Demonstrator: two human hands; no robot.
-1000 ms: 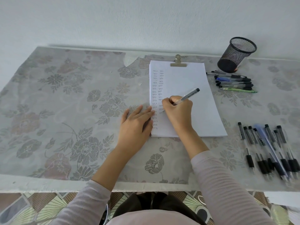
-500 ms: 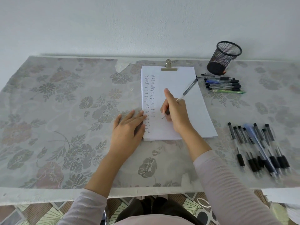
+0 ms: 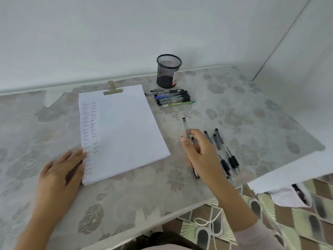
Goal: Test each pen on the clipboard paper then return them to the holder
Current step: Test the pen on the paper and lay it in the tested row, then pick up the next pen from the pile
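Observation:
The clipboard paper [image 3: 124, 130] lies on the table with columns of small ink marks down its left side. My left hand [image 3: 62, 170] rests flat on the paper's lower left corner. My right hand [image 3: 201, 152] hovers to the right of the paper and grips a clear pen [image 3: 185, 127] that points up and away. Below and beside that hand lies a row of black-grip pens [image 3: 225, 150], partly hidden by it. A second small pile of pens [image 3: 173, 98] lies in front of the black mesh holder [image 3: 168, 71], which stands upright at the back.
A brass clip [image 3: 112, 90] holds the paper at its top edge. The floral tablecloth [image 3: 252, 114] covers the table, whose right edge and front edge are close to my right hand. White wall rises behind the holder. Patterned floor shows below right.
My right hand lifted the pen off the paper and carried it right, over the row of pens. The view swung right. My left hand stayed on the paper's corner.

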